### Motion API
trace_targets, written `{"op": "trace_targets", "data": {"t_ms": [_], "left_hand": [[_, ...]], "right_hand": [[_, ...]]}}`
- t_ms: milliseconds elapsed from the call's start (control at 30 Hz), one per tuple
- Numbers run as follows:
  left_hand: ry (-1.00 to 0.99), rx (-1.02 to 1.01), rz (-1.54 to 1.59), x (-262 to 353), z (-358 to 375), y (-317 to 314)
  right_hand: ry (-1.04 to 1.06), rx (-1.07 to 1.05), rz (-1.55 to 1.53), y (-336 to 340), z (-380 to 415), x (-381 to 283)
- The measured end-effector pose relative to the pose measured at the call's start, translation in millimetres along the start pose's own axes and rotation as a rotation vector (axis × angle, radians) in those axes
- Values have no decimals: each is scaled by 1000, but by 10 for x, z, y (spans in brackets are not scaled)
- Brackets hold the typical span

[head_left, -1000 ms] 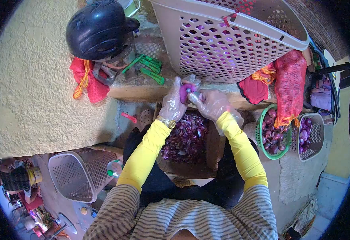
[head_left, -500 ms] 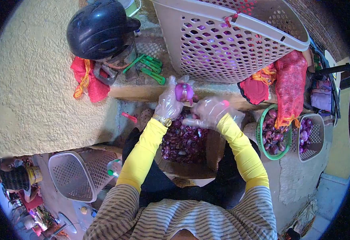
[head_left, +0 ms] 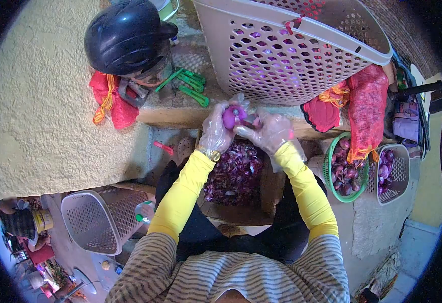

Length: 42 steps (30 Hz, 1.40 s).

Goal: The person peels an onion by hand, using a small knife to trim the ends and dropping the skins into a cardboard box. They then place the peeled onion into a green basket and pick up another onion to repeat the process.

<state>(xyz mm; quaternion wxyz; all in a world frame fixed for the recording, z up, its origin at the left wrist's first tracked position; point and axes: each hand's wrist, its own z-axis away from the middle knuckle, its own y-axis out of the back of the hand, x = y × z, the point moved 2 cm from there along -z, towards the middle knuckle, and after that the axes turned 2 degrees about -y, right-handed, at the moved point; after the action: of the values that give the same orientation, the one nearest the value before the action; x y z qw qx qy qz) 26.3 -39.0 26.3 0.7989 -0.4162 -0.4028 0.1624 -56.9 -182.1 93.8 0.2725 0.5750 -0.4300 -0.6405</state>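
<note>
A peeled purple onion (head_left: 229,118) rests in the fingers of my left hand (head_left: 216,130), which wears a clear plastic glove. My right hand (head_left: 275,132), gloved the same way, is closed close beside the onion. A bit of pink shows at its palm edge and something dark near its fingertips, so it seems to grip a small pink-ended tool, mostly hidden by the fingers. Below both hands stands a cardboard box (head_left: 270,189) between my legs, with loose purple onion skins (head_left: 233,174) inside.
A large perforated basket (head_left: 281,65) of onions stands on the ledge ahead. Left of it are green cutters (head_left: 193,86) and a black helmet (head_left: 125,38). To the right are a green basket (head_left: 327,174) of onions and a red mesh sack (head_left: 367,101). A grey basket (head_left: 87,222) lies left.
My right hand has moved up and inward, its fingers now at the onion. My left hand has shifted slightly, turning the onion so its end faces differently.
</note>
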Motion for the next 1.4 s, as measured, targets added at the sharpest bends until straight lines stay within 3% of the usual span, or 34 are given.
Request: {"op": "trace_targets", "data": {"t_ms": [200, 733, 900, 967, 1100, 1167, 1233, 1300, 1367, 1400], "left_hand": [[-14, 20, -40, -55, -2, -58], [-67, -96, -90, -55, -18, -9], [-33, -54, -45, -113, -101, 106], [-169, -126, -418, -125, -190, 293], [-164, -130, -493, 162, 242, -237], [2, -90, -169, 90, 74, -74], [-73, -134, -328, 58, 5, 28], [-147, -177, -487, 80, 14, 26], [118, -209, -206, 91, 90, -78], [119, -210, -205, 95, 101, -98]], "right_hand": [[-93, -47, 13, 7, -44, 11], [-78, -178, -24, -55, -37, -1], [86, -151, 43, -44, -36, 19], [150, -138, 55, -56, -9, 38], [351, -237, 171, -51, 5, 2], [346, -260, 159, -26, 13, -19], [342, -283, 146, -41, 11, -10], [164, -117, 49, -39, -14, 64], [100, -64, 28, -12, -40, 86], [35, -10, 7, 11, -56, 103]]}}
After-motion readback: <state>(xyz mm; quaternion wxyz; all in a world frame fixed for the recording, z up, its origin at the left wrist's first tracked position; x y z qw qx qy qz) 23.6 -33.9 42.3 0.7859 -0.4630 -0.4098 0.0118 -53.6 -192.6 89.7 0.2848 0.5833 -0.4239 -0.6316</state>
